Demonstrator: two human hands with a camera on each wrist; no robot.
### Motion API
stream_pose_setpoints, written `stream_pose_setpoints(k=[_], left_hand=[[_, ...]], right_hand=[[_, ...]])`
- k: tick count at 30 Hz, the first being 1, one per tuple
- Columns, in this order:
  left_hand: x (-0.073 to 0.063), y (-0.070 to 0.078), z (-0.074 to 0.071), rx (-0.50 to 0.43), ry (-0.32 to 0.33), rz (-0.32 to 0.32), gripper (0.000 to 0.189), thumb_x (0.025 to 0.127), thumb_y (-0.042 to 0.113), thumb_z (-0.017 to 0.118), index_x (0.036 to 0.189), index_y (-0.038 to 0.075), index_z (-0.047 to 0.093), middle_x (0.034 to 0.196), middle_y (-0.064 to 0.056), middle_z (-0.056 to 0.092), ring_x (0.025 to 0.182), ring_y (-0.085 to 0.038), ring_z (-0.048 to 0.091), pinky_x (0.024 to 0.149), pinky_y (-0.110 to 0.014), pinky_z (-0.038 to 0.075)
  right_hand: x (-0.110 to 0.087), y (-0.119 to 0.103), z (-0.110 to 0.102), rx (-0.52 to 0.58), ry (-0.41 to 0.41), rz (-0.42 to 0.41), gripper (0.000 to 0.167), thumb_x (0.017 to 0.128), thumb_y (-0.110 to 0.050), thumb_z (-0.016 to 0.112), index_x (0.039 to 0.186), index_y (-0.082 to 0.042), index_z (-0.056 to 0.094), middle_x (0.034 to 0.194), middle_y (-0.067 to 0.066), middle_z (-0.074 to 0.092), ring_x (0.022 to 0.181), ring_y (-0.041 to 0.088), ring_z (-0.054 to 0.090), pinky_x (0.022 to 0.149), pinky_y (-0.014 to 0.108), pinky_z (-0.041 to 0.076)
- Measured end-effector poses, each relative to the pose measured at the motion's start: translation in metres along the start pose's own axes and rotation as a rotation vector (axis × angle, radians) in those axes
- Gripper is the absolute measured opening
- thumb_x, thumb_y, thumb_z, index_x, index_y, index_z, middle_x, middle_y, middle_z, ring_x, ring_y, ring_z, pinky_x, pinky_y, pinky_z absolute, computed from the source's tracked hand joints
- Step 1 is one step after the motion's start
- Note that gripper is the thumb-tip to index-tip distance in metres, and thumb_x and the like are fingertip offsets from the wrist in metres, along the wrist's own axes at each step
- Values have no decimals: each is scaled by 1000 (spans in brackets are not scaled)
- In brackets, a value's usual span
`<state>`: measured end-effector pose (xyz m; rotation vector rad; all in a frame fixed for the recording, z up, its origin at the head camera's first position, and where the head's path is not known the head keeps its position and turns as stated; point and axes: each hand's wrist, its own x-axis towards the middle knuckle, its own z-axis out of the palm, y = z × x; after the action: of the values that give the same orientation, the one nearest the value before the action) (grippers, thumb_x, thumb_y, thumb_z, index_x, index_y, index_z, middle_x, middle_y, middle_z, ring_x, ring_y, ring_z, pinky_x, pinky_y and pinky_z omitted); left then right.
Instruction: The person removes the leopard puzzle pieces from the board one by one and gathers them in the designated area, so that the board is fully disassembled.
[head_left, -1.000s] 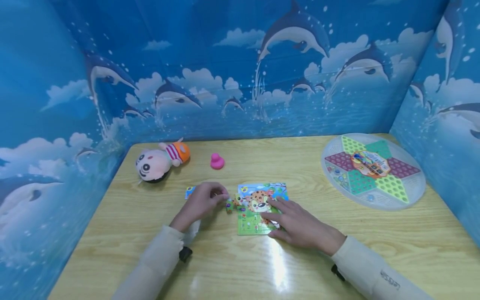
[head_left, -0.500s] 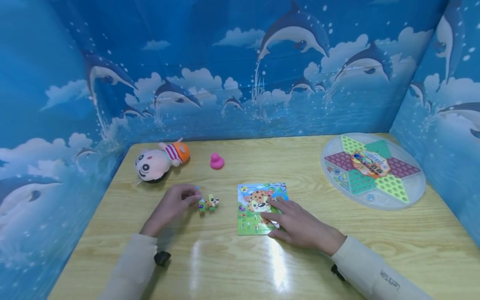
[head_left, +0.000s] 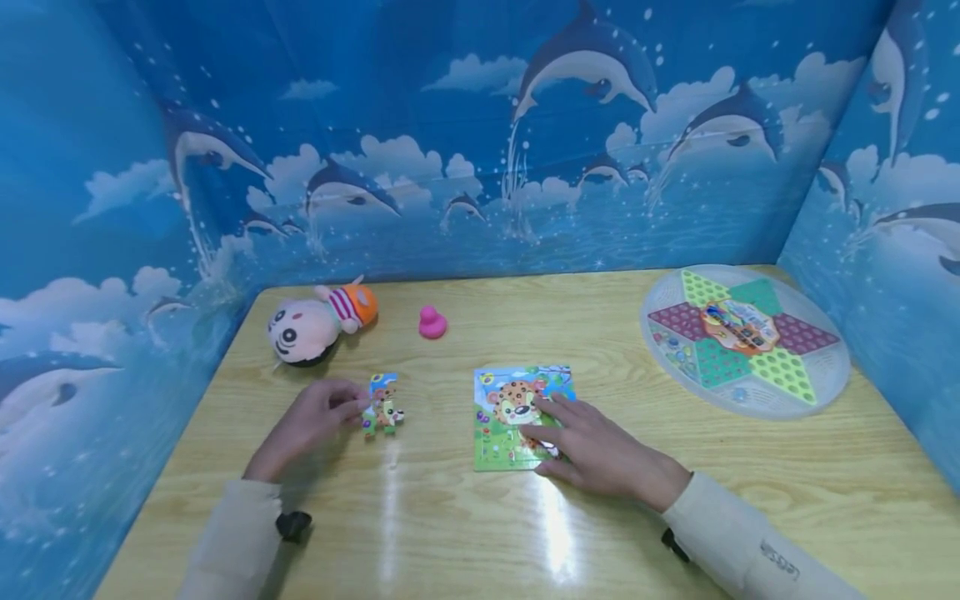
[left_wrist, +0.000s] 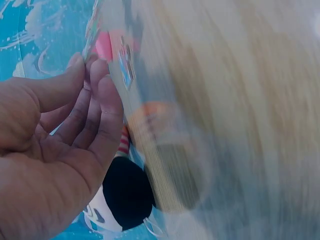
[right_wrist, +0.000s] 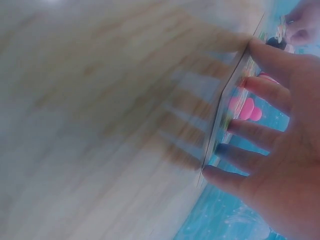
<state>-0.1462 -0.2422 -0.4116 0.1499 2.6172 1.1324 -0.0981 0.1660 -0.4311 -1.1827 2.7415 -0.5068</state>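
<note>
My left hand pinches a jigsaw puzzle piece between thumb and fingertips; it shows a small spotted animal on green. In the left wrist view that piece appears nearly edge-on above the fingertips. Just behind it in the head view is a second piece, blue with a yellow spot, lying on the table. My right hand rests with spread fingers on the right side of a square leopard puzzle, covering part of it. The right wrist view shows the fingertips along the puzzle's edge.
A pink toy stands behind the pieces. A plush doll in an orange and striped outfit lies at the back left. On the right is a round Chinese checkers board. Dolphin-print cloth surrounds the wooden table.
My left hand has drawn the pinched puzzle piece leftward, away from the puzzle's left edge to beside the blue loose piece. My right hand has stayed on the puzzle.
</note>
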Motion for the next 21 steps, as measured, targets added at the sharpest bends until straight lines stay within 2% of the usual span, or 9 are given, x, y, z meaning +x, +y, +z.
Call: stream_pose_setpoints(k=[6,13,17,21], left_hand=[[0,-6,-3,-3,-25,-49,15,102,6,58,109,-1,69,95,-7,70,86,-18,67,80,-36,57],[2,-7,0,20,-34,-14,12,99,1,60,103,-3,70,89,-7,70,82,-18,66,76,-35,58],[6,-6,2,56,-25,-18,10,98,1,61,101,-2,70,87,-6,69,80,-18,66,75,-35,57],[9,-5,3,76,-17,-51,10,98,0,61,101,-1,71,86,-5,69,80,-17,65,75,-35,57]], right_hand=[[0,0,-1,9,-7,11,52,97,-35,69,142,-11,58,153,26,41,141,49,35,111,65,33],[-1,-1,-1,10,-4,12,51,96,-33,70,141,-10,59,152,27,42,141,50,36,111,65,33],[0,-1,-2,11,-9,20,52,97,-34,69,141,-10,59,153,27,41,141,50,35,112,65,32],[0,-1,-2,18,-20,31,53,97,-35,69,142,-11,58,154,26,40,143,49,33,113,64,30]])
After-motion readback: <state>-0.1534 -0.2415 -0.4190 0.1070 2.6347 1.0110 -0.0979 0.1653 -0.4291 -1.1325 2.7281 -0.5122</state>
